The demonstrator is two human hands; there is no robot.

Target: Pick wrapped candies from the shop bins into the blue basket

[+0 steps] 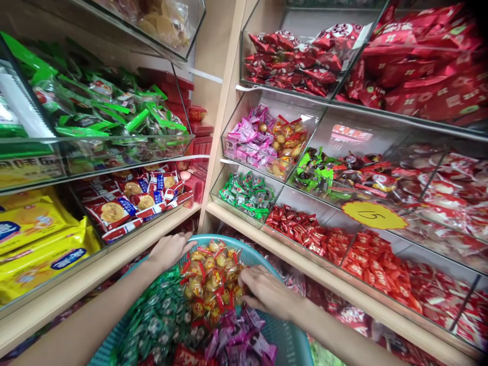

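Observation:
A teal plastic basket (293,325) stands low in front of me, holding several kinds of wrapped sweets. My left hand (171,251) grips its far left rim, fingers hooked over the edge. Inside the basket my right hand (265,291) has its fingers curled against the clear, gold-and-red wrapped sweets (212,272); the fingertips are partly hidden among them. Green wrapped sweets (158,315) fill the left side. Purple wrapped sweets (242,338) lie nearer me, below my right hand. A few red packets (190,355) show at the bottom edge.
Wooden shelves meet in a corner around the basket. In clear bins on the right are pink and gold sweets (270,140), green sweets (247,195) and red packets (297,229), with a yellow price tag (374,215). Yellow packs (41,239) and biscuit packets (133,201) sit left.

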